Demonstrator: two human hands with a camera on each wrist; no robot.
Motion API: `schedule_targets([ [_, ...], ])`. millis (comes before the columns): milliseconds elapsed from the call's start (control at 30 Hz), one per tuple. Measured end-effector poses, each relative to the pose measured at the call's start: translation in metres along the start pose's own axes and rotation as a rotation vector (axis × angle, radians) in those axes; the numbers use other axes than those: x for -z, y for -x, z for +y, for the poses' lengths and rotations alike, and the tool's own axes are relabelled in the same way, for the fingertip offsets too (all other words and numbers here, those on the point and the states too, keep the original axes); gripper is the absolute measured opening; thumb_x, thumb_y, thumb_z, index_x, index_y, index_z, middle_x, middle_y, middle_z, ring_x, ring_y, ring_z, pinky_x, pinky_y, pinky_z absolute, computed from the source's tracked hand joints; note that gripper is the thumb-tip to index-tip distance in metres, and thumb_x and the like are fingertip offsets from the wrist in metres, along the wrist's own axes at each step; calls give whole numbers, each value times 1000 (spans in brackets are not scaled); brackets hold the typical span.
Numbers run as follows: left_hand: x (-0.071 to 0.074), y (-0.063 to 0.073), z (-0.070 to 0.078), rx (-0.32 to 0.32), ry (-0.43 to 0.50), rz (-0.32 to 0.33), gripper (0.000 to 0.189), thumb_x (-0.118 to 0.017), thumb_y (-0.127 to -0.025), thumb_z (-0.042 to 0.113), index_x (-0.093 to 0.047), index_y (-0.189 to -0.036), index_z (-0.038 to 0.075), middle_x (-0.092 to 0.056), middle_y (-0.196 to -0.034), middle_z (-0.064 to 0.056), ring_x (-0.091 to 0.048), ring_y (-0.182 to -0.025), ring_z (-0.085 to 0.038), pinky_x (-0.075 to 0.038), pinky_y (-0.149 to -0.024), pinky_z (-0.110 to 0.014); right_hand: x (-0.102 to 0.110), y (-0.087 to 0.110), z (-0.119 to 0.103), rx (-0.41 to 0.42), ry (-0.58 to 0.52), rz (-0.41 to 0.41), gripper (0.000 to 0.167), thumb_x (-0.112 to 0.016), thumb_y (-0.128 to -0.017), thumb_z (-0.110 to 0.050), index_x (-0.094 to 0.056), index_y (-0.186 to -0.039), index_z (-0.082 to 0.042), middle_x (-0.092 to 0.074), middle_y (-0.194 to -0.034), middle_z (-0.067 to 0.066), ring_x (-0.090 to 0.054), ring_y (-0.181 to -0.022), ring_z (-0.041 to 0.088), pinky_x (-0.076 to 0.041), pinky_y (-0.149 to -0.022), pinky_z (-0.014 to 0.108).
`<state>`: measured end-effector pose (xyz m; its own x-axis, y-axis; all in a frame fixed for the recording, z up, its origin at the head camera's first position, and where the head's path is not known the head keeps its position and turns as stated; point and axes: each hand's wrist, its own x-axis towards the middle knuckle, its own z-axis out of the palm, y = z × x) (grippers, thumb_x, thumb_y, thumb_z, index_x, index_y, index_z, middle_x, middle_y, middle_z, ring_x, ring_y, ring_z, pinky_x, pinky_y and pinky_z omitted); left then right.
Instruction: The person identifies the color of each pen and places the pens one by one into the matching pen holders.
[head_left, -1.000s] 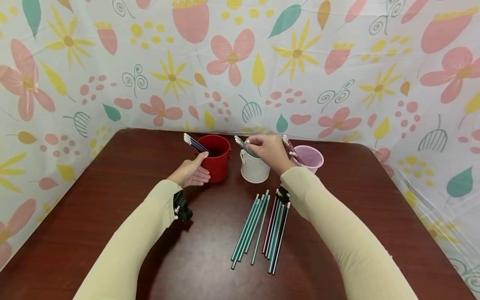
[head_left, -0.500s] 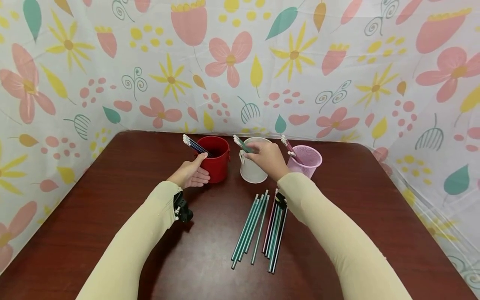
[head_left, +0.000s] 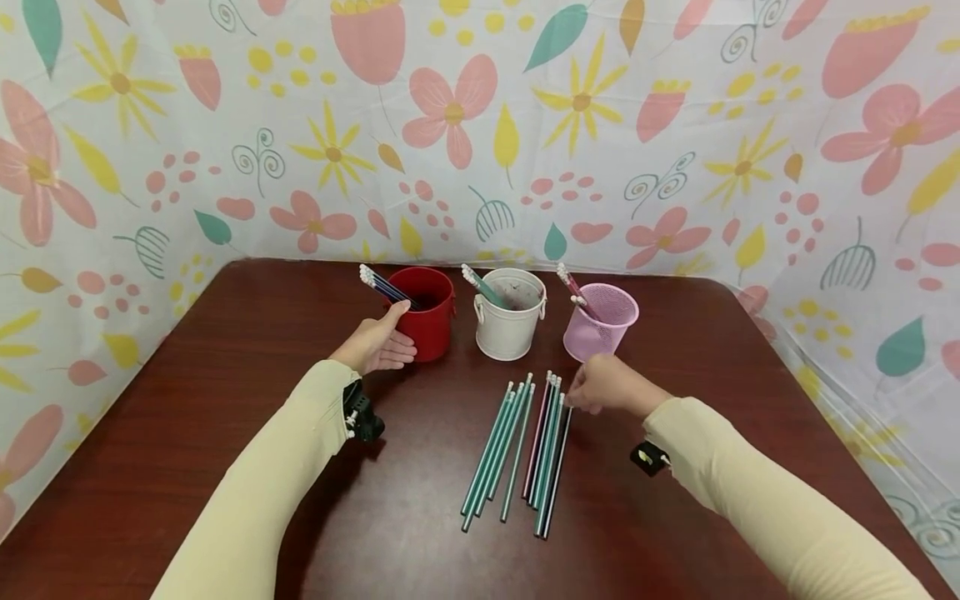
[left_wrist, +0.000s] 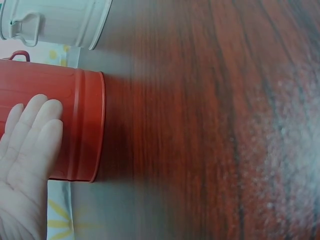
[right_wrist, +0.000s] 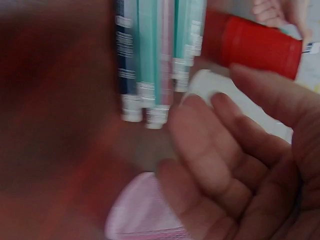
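Observation:
My left hand rests against the side of a red bucket, its fingers straight and the thumb near the rim. Dark blue pencils lean in that bucket. At the right, my right hand is beside the top ends of a pencil group with green, dark blue and reddish barrels. In the right wrist view its fingers are loosely bent, with a gap between them and the pencils. Green pencils stand in a white bucket; reddish ones stand in a pink mesh cup.
Another group of green pencils lies on the dark wooden table, left of the mixed group. The three containers stand in a row near the back edge. Behind them hangs a flower-print cloth.
My right hand has let go of the green pencils in the white bucket and moved right and down to the loose pencils. My left hand stays at the red bucket.

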<state>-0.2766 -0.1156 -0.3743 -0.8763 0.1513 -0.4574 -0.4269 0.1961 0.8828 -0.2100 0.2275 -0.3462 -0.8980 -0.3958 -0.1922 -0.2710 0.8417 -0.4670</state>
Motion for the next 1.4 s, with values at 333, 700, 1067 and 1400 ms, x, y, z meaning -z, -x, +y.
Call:
schedule_targets([
  [333, 0, 0, -2, -20, -2, -2, 83, -40, -93, 62, -53, -123, -14, -60, -121, -27, -64, -104, -32, -53, -85, -34, -27, 4, 18, -252, -80, -113, 22, -70, -82, -20, -67, -68, -2, -62, -55, 5, -61, -49, 16, -50, -48, 32],
  [700, 0, 0, 2, -4, 6, 6, 83, -40, -92, 63, -54, -123, -13, -59, -122, -27, -64, -105, -32, -53, -86, -34, -29, -3, 13, -301, -32, -102, 19, -62, -78, -17, -64, -63, -6, -59, -52, 3, -57, -45, 13, -46, -45, 29],
  [1067, 0, 1, 1, -1, 0, 7, 82, -41, -92, 63, -54, -122, -13, -60, -121, -26, -67, -95, -26, -53, -84, -33, -36, -3, 20, -317, -94, -135, 23, -66, -81, -22, -66, -66, -4, -60, -52, 4, -59, -46, 14, -40, -41, 26],
  [1400, 1, 2, 1, 5, -2, 12, 83, -40, -92, 63, -55, -123, -12, -61, -121, -25, -67, -93, -24, -54, -83, -33, -30, -1, 21, -276, -218, -35, 19, -61, -80, -14, -65, -66, -2, -62, -56, 2, -62, -51, 13, -50, -46, 30],
])
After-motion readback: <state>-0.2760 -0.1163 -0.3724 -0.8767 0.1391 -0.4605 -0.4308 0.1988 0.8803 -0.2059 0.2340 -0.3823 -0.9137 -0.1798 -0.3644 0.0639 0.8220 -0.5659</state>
